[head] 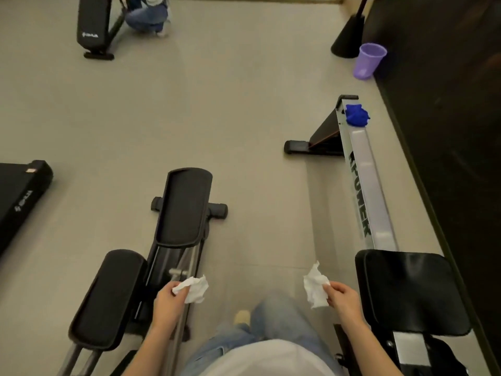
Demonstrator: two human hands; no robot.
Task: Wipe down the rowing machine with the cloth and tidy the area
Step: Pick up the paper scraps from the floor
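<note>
Rowing machine rail (368,185), long axis running away along the floor's right edge, a crumpled blue cloth (357,115) on its far end; both hands held low, palms down, left hand (168,302) and right hand (344,297) each pinching a crumpled white tissue (193,289).

The crouching person (147,14) at the top edge is cut off above the knees. The treadmill (20,196) runs off the left edge. The rowing machine's (374,202) front end disappears below the frame.
</note>
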